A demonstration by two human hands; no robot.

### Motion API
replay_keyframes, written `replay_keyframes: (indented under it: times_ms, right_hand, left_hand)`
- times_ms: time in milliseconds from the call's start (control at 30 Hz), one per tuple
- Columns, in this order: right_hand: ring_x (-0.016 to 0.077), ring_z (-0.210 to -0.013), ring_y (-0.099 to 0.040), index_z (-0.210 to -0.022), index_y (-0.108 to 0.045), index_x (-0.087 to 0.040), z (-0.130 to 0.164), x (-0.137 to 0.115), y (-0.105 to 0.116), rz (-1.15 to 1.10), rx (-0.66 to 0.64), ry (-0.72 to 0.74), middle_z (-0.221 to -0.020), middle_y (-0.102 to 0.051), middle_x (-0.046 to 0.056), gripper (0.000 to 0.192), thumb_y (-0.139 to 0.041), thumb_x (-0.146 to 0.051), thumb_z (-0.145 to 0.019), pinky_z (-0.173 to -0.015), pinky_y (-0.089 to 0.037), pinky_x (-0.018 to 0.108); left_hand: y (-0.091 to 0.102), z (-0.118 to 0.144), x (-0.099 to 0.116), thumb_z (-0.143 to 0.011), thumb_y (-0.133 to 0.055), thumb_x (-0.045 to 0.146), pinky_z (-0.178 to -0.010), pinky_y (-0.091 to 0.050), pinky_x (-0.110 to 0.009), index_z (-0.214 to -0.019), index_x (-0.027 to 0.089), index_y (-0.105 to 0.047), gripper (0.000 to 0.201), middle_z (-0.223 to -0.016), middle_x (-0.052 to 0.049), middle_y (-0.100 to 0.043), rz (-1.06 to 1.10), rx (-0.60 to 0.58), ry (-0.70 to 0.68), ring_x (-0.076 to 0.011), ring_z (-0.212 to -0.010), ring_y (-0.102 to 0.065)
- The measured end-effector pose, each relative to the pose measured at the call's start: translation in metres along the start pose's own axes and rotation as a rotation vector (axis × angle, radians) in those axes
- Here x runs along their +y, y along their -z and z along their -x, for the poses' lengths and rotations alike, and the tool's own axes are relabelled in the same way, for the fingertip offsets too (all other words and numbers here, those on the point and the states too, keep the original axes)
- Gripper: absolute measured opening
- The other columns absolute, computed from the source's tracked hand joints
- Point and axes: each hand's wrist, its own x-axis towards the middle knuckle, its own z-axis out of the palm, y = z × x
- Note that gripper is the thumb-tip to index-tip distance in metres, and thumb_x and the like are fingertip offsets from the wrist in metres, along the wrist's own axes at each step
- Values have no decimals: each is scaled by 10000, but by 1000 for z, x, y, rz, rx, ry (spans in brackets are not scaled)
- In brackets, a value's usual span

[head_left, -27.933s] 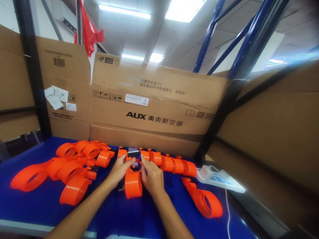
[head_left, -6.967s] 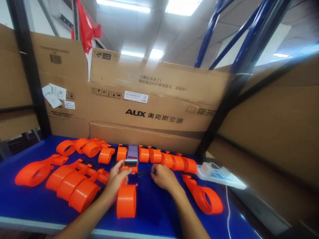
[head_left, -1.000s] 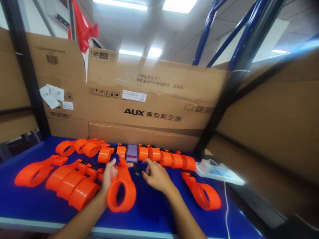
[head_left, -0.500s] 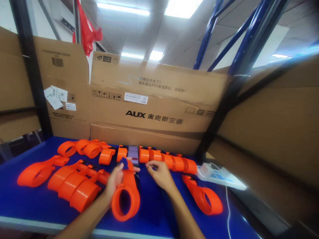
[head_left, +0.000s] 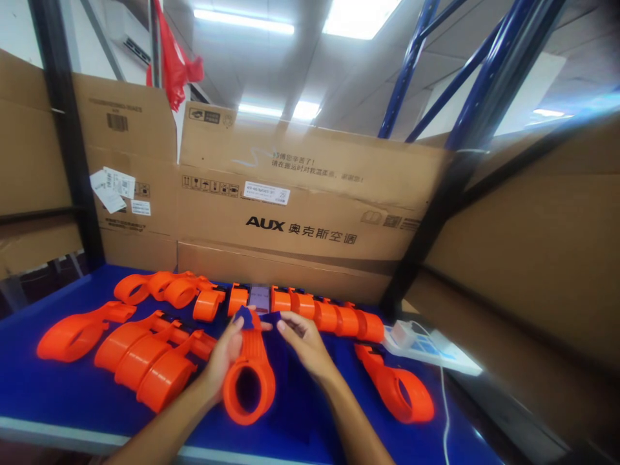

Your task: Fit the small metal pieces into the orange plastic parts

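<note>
Blue bench (head_left: 58,394): left hand (head_left: 223,354) grips orange loop (head_left: 250,381), right hand (head_left: 304,342) pinches its far tip; fitting needs alignment.

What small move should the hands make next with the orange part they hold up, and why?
Probably bring the right hand across to the narrow top end of the orange part. The left hand holds that part tilted up off the blue table, thumb at its top, and the right fingertips sit just beside that end, pinched as if on something too small to make out.
</note>
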Motion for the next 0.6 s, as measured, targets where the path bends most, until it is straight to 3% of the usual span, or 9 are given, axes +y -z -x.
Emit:
replay_keyframes:
  times_ms: [100, 267, 467, 600]
  right_hand:
    - [280, -1082, -655, -1128, -730, -255, 3, 1, -1, 24, -45, 39, -1090, -747, 63, 451, -712, -581, -816, -944, -519, 441]
    - [310, -1201, -606, -1272, -672, -293, 5, 5, -2, 11, -115, 9, -1192, -727, 65, 507, -638, -599, -869, -987, -498, 507]
    - [245, -907, -693, -1275, -654, -253, 0, 3, -1, -34, -68, 6, -1075, -744, 73, 456, -619, -520, -907, -807, -568, 401]
    - [262, -1016, -681, -1261, -622, -241, 0, 0, 4, -19, 73, 83, -1183, -708, 101, 441, -648, -484, -894, -873, -553, 406]
  left_hand:
    - [-3, 0, 3, -808, -697, 495, -867, -541, -435, -1202, 159, -655, 519, -1025, -131, -765, -23, 1, -4, -332, -943, -724]
    - [-2, 0, 3, -800, -679, 555, -833, -542, -425, -1155, 119, -683, 562, -970, -148, -763, -38, -55, 11, -329, -890, -722]
    - [-8, 0, 1, -846, -611, 597, -856, -540, -430, -1191, 128, -666, 585, -975, -148, -758, 5, -71, 12, -324, -946, -713]
    - [-6, -4, 2, -829, -702, 490, -878, -542, -393, -1111, 194, -666, 410, -1012, -103, -749, 3, 56, -129, -280, -994, -702]
